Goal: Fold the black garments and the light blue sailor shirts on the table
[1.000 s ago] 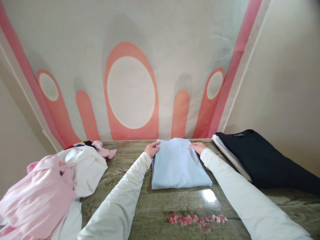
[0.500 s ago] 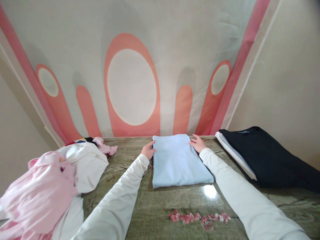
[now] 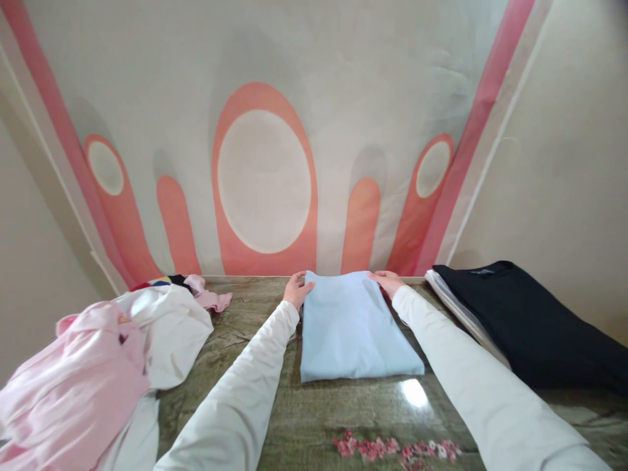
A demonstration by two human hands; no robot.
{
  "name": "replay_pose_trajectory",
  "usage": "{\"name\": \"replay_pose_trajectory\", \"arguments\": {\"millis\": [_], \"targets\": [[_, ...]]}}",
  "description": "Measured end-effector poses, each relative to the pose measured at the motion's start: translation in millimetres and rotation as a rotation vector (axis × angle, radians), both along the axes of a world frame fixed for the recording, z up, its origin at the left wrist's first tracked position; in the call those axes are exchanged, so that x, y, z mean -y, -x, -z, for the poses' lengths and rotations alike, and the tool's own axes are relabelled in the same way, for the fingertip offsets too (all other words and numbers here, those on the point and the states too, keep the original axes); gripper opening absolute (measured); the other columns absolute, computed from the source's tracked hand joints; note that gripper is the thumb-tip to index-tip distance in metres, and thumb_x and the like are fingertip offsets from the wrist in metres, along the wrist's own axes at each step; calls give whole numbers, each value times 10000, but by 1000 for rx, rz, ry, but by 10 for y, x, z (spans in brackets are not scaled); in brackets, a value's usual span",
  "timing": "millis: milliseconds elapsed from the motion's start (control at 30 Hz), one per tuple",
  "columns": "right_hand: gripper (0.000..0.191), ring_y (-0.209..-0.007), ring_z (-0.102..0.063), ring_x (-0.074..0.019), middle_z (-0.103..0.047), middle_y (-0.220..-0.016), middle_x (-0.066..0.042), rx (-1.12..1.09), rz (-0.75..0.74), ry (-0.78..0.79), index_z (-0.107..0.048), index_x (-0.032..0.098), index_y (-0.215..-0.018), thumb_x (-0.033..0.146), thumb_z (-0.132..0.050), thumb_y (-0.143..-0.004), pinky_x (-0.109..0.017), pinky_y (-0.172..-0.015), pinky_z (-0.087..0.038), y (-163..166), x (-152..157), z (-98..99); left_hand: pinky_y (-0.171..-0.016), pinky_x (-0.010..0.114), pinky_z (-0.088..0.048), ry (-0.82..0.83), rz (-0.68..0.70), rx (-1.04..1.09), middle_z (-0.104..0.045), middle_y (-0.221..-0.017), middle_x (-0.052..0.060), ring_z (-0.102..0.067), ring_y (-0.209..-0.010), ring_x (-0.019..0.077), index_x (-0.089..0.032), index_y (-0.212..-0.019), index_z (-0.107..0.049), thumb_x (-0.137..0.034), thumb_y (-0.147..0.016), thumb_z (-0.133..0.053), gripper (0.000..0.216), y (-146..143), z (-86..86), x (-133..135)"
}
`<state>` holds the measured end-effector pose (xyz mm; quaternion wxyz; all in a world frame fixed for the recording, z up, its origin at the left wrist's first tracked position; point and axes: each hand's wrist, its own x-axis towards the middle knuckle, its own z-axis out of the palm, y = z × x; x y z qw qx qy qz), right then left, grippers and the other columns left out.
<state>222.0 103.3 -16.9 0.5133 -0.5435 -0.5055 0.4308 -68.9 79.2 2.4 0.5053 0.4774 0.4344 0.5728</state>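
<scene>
A folded light blue garment (image 3: 354, 327) lies flat in the middle of the table (image 3: 255, 314), reaching to its far edge by the wall. My left hand (image 3: 297, 290) is at the garment's far left corner, fingers curled round the edge. My right hand (image 3: 388, 282) rests on the far right corner, fingers laid over the cloth. Both arms are in white sleeves and stretched far forward.
A heap of pink and white clothes (image 3: 98, 366) fills the left side, with a small pink piece (image 3: 209, 297) behind it. A folded stack topped with black cloth (image 3: 530, 320) lies at the right. A pink flower pattern (image 3: 397, 451) marks the near table surface. The wall stands right behind.
Both hands slid from the garment's sides up to its far corners. The view shifted slightly; the garment stays in place.
</scene>
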Motion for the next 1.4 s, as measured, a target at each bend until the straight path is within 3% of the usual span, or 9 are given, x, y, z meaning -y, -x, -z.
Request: {"name": "replay_pose_trajectory", "arguments": {"millis": [133,267,333,467,633,833,1000,1200,1400], "targets": [[364,-703,-635,-189,-684,-772,-66,-51,-41,-5,-591,141,-938,245,-699,-606,-305,-681,-516,70,-21,-106,-507,207,-472,-43,112,-32,-654,-707,31,-582,-506,107,-158,-1235,-440,-76,-626,-646,649,-14,-114,-45],[422,-828,-628,-180,-659,-968,-63,-213,-227,-125,-524,183,-1086,289,-626,-691,-316,-773,-497,81,23,-141,-617,237,-492,-174,273,52,-663,-859,57,-623,-643,132,-197,-1341,-286,-92,-680,-574,728,22,-192,-44],[420,-858,-623,-184,-651,-994,-69,-213,-267,-150,-514,189,-1103,286,-607,-705,-336,-795,-489,57,-4,-85,-632,248,-494,-153,201,35,-663,-857,59,-624,-644,133,-198,-1350,-266,-79,-692,-549,726,56,-132,-67],[379,-898,-607,-181,-647,-991,-95,9,-94,-105,-549,157,-1021,181,-633,-651,-370,-853,-453,-6,-141,113,-539,205,-472,-21,-49,-120,-651,-695,22,-569,-493,94,-163,-1332,-311,-11,-663,-542,723,111,61,-119],[482,-903,-602,-175,-634,-1008,-103,21,-51,-124,-502,154,-1087,195,-674,-638,-342,-843,-464,-20,-187,153,-581,252,-495,27,88,99,-659,-710,9,-605,-536,118,-214,-1363,-184,-39,-668,-595,826,53,13,-73],[381,-795,-636,-196,-675,-895,-99,-86,-200,1,-579,125,-934,224,-723,-596,-317,-749,-513,77,-63,-50,-718,323,-504,178,285,205,-675,-818,133,-648,-739,227,-61,-1097,-540,-264,-688,-665,474,18,-178,5],[277,-735,-645,-199,-693,-811,-94,-87,-255,176,-629,123,-791,239,-742,-567,-306,-708,-521,146,-46,-214,-801,342,-478,305,511,268,-672,-865,152,-625,-874,259,-62,-967,-609,-359,-748,-583,370,77,-205,-29],[200,-776,-644,-204,-693,-805,-106,-127,-367,337,-641,120,-757,200,-722,-593,-322,-762,-508,202,-18,-382,-792,357,-478,352,460,216,-680,-829,149,-627,-862,270,-51,-1007,-593,-332,-752,-589,379,48,-172,-65],[198,-818,-641,-209,-686,-864,-101,-200,-380,172,-623,133,-885,202,-634,-699,-342,-779,-506,149,68,-422,-791,369,-478,359,431,226,-682,-807,147,-634,-844,270,-43,-1027,-584,-335,-780,-557,383,7,-207,-63]]}}
